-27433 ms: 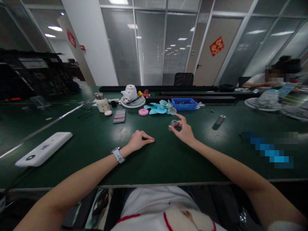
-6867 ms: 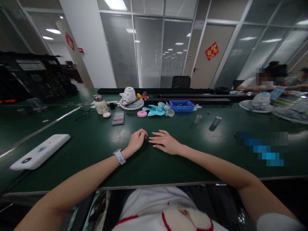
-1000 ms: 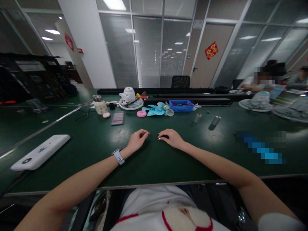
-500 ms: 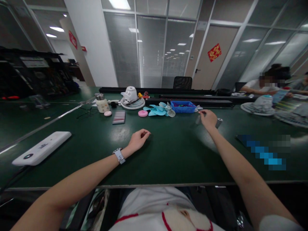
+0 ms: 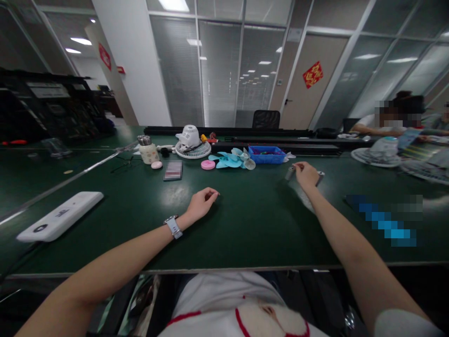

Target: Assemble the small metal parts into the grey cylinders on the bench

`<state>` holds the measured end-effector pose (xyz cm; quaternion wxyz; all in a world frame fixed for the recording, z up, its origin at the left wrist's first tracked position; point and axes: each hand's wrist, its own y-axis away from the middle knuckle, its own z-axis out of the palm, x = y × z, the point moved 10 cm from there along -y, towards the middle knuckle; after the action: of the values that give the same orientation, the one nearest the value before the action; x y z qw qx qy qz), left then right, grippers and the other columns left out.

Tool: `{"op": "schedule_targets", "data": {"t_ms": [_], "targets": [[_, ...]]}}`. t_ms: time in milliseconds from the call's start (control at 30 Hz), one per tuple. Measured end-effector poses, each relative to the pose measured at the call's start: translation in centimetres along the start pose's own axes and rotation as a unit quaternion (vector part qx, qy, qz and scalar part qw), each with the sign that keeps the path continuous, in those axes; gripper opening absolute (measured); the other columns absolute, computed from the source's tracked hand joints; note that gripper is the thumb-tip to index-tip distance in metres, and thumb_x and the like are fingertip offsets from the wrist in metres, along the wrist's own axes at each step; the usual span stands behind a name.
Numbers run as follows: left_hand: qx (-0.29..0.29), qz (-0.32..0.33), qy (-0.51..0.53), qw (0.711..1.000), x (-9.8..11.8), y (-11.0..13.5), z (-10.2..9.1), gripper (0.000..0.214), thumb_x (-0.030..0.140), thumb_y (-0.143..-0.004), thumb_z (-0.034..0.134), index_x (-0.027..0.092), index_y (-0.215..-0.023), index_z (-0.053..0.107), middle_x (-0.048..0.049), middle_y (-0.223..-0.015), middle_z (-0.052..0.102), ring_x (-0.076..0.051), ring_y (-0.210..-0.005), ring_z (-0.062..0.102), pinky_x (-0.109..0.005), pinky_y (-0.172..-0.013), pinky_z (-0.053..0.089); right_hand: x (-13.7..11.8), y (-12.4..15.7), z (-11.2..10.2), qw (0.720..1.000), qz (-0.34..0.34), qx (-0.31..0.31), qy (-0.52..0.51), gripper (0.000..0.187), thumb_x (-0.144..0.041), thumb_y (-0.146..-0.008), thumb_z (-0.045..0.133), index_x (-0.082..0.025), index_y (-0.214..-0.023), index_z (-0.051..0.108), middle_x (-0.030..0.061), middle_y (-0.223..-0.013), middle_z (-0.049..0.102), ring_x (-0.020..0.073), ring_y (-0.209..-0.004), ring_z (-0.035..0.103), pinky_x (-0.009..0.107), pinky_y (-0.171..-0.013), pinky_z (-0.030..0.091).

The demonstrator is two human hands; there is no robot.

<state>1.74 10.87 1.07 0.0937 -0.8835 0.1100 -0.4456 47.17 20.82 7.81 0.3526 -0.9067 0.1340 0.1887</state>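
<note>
My right hand [image 5: 306, 174] is stretched out over the green table [image 5: 245, 224], its fingers closed on a small grey metal cylinder [image 5: 289, 172]. A second grey cylinder [image 5: 320, 177] lies just right of that hand, partly hidden by it. My left hand [image 5: 201, 204] rests on the table nearer to me, fingers loosely curled with nothing in them; a watch sits on its wrist.
Further back lie light blue fan blades [image 5: 231, 159], a blue bin [image 5: 267, 154], a pink disc [image 5: 208, 164], a white fan grille with motor housing [image 5: 191, 140] and a cup [image 5: 148, 150]. A white device [image 5: 59, 222] lies at left. Other people sit at far right.
My right hand left its spot beside the left hand, reached far forward and right, and closed on the grey cylinder. The left hand stayed put.
</note>
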Motion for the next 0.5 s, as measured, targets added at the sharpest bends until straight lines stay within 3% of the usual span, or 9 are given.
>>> {"op": "schedule_targets", "data": {"t_ms": [500], "targets": [[-0.007, 0.001, -0.009, 1.0, 0.26, 0.13, 0.03, 0.034, 0.046, -0.09, 0.05, 0.021, -0.1, 0.069, -0.0029, -0.084, 0.07, -0.019, -0.078, 0.064, -0.031, -0.071, 0.045, -0.43, 0.46, 1.01, 0.998, -0.02, -0.046, 0.032, 0.035, -0.043, -0.093, 0.049, -0.022, -0.104, 0.073, 0.0123, -0.103, 0.072, 0.0284, -0.092, 0.064, 0.037, -0.077, 0.045]]}}
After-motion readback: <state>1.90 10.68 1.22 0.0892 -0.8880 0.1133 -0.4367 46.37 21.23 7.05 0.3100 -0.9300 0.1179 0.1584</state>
